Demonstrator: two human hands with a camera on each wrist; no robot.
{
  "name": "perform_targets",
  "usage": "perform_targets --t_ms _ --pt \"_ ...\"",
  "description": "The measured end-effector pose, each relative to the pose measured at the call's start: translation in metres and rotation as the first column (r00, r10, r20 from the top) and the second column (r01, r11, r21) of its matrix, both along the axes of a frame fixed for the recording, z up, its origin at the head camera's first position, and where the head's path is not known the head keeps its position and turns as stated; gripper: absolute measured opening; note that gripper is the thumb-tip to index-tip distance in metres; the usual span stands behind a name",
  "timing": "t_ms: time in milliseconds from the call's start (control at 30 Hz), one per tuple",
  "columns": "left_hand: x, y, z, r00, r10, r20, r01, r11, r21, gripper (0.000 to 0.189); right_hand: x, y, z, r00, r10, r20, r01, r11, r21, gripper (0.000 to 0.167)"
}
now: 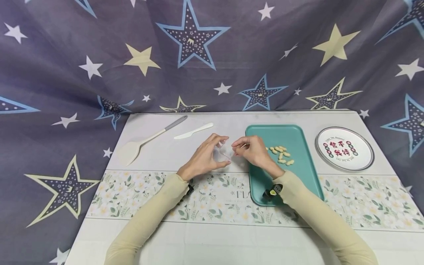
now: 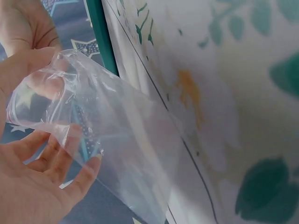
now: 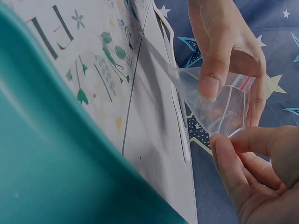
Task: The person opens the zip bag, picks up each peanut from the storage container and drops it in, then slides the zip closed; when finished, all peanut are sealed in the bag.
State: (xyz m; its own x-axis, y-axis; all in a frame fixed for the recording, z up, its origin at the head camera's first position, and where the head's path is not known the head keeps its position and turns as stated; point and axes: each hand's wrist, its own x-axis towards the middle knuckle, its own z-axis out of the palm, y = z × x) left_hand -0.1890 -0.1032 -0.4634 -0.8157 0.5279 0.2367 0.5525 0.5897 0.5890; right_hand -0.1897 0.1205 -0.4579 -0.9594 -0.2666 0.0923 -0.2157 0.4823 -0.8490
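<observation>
A clear zip bag (image 1: pixel 226 151) with a red line along its mouth is held between both hands over the table. My left hand (image 1: pixel 205 156) curves round it, thumb on one side and fingers on the other, the mouth spread apart. In the right wrist view, the right hand (image 3: pixel 261 163) pinches the edge of the bag (image 3: pixel 203 105) between thumb and forefinger. The left wrist view shows the bag (image 2: pixel 131 135) see-through, with no contents visible. Several peanuts (image 1: pixel 290 162) lie on a green tray (image 1: pixel 303 180), partly behind the right hand and forearm.
A white plate (image 1: pixel 361 152) with a dark rim and red lettering stands right of the tray. Left of the hands lie a white plastic knife (image 1: pixel 193 131) and a large cream spoon (image 1: pixel 130 149) with a grey handle. A star-patterned curtain (image 1: pixel 232 81) hangs behind the table.
</observation>
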Motion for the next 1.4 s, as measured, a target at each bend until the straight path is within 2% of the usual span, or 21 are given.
perform_targets --t_ms 400,600,833,1067,1400 --pt "0.0 0.0 0.001 0.999 -0.012 -0.033 0.012 1.0 0.021 0.076 -0.002 -0.001 -0.002 1.0 -0.017 0.017 0.017 1.0 -0.011 0.013" --pt "-0.001 -0.002 -0.003 0.999 -0.035 -0.029 0.036 0.999 0.027 0.082 0.0 0.002 -0.002 0.999 -0.011 0.032 0.012 0.999 -0.037 0.014" --pt "-0.002 -0.001 -0.003 0.999 -0.045 -0.027 0.045 0.999 0.011 0.087 0.0 0.008 0.0 0.999 -0.01 0.053 0.014 0.997 -0.075 0.017" --pt "-0.004 0.001 -0.004 0.999 -0.029 -0.022 0.029 1.0 0.004 0.089 0.002 0.021 0.002 0.996 -0.007 0.094 0.017 0.995 -0.101 0.021" --pt "-0.004 0.003 -0.006 0.999 -0.037 0.0 0.037 0.999 0.04 0.08 0.006 0.051 0.0 0.993 -0.066 0.101 0.071 0.996 -0.05 0.021"
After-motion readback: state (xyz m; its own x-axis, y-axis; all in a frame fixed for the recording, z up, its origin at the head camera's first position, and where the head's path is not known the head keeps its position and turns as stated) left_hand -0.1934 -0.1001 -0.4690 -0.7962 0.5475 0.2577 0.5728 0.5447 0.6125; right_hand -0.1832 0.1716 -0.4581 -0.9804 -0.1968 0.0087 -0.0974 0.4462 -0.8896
